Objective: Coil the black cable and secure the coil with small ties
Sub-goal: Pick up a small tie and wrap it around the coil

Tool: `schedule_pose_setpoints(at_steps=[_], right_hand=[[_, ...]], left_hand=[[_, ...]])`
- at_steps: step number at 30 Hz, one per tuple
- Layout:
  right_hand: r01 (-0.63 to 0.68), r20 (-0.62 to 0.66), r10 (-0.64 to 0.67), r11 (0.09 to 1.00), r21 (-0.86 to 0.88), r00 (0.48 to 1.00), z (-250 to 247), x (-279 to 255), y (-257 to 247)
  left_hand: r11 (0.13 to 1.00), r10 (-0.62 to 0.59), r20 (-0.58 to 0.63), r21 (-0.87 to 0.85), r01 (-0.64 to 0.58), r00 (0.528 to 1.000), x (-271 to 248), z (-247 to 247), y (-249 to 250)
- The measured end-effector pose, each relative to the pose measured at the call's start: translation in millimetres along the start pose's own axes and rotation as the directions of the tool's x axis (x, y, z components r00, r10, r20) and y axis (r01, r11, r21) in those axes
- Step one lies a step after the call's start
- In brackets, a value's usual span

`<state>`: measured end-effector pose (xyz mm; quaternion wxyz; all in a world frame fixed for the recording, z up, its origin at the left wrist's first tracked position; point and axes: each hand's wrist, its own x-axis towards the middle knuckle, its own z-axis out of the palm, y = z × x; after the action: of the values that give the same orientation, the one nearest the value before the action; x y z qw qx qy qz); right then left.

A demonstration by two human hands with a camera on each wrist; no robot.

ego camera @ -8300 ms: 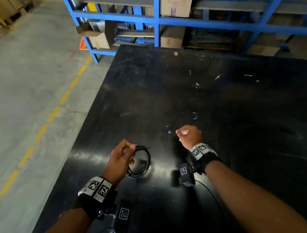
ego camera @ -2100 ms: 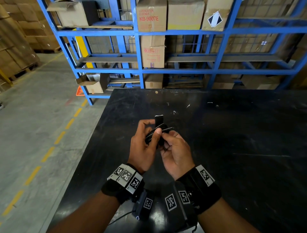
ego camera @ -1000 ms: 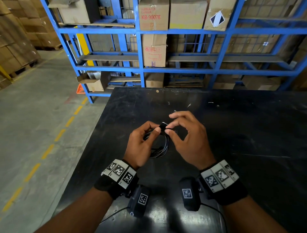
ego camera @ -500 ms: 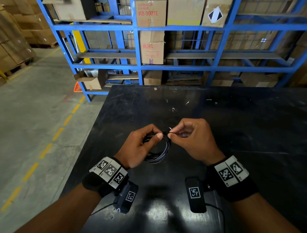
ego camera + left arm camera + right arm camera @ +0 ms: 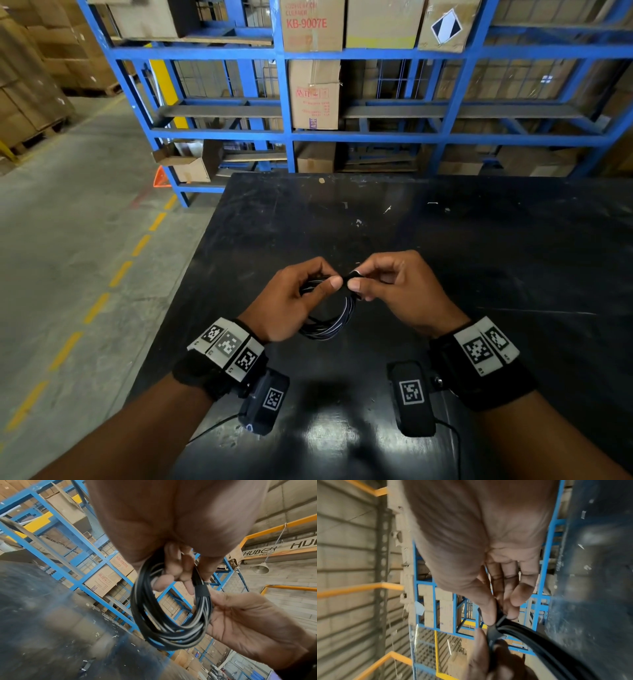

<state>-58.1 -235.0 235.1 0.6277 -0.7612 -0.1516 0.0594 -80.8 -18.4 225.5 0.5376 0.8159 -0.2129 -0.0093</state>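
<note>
The black cable coil (image 5: 330,325) hangs above the black table (image 5: 496,274), held between both hands. My left hand (image 5: 325,285) grips the top of the coil, thumb in front and fingers through the loop. My right hand (image 5: 356,279) pinches a small black tie (image 5: 350,277) wrapped round the strands. In the left wrist view the tie (image 5: 203,589) bands the coil (image 5: 163,628) on its right side, with the right hand's palm (image 5: 248,622) behind it. In the right wrist view, thumb and fingers pinch the tie's tail (image 5: 500,614) above the cable (image 5: 539,641).
Blue shelving (image 5: 284,102) with cardboard boxes (image 5: 313,92) stands just past the table's far edge. Small pale scraps (image 5: 358,222) lie on the far part of the table. The table's left edge (image 5: 185,291) drops to a concrete floor with a dashed yellow line (image 5: 120,274).
The tie strip stood upright behind the coil two seconds ago; it now lies wrapped round the strands. The right hand's fingers have curled in to pinch it, and both hands have sunk slightly.
</note>
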Motion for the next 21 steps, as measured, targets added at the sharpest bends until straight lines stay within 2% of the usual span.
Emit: schedule_pose_setpoints(at_steps=[5, 7, 10, 12, 14, 16, 18, 21], right_hand=[[-0.035, 0.012, 0.034, 0.991, 0.126, 0.999, -4.8, 9.2, 5.2], [-0.037, -0.032, 0.044, 0.983, 0.180, 0.999, -1.9, 10.4, 7.7], [-0.087, -0.040, 0.099, 0.966, 0.244, 0.994, 9.5, 4.8, 12.3], [-0.155, 0.023, 0.154, 0.956, 0.251, 0.988, 21.1, -2.4, 20.0], [-0.194, 0.070, 0.182, 0.944, 0.267, 0.981, 32.7, -10.7, 28.1], [-0.199, 0.043, 0.196, 0.923, 0.330, 0.980, 40.0, -15.0, 32.8], [-0.210, -0.012, 0.238, 0.876, 0.434, 0.971, 40.3, -15.3, 33.3], [-0.214, -0.066, 0.291, 0.821, 0.528, 0.954, 33.4, -11.9, 28.1]], left_hand=[[0.996, -0.042, 0.041, -0.082, 0.046, 0.998, 3.0, 0.7, -5.0], [0.984, -0.048, -0.017, -0.171, 0.044, 0.999, 6.3, 3.3, -4.8], [0.941, -0.095, -0.193, -0.336, 0.025, 0.977, 12.1, 10.1, -3.1], [0.847, -0.196, -0.271, -0.532, 0.024, 0.942, 14.8, 16.5, -1.0], [0.686, -0.305, -0.281, -0.728, 0.005, 0.910, 15.5, 21.0, 1.0], [0.559, -0.375, -0.275, -0.829, -0.020, 0.885, 15.3, 23.8, 1.1], [0.501, -0.408, -0.278, -0.865, -0.041, 0.870, 14.2, 25.1, -1.9], [0.493, -0.400, -0.273, -0.869, -0.046, 0.875, 7.6, 26.9, -7.7]])
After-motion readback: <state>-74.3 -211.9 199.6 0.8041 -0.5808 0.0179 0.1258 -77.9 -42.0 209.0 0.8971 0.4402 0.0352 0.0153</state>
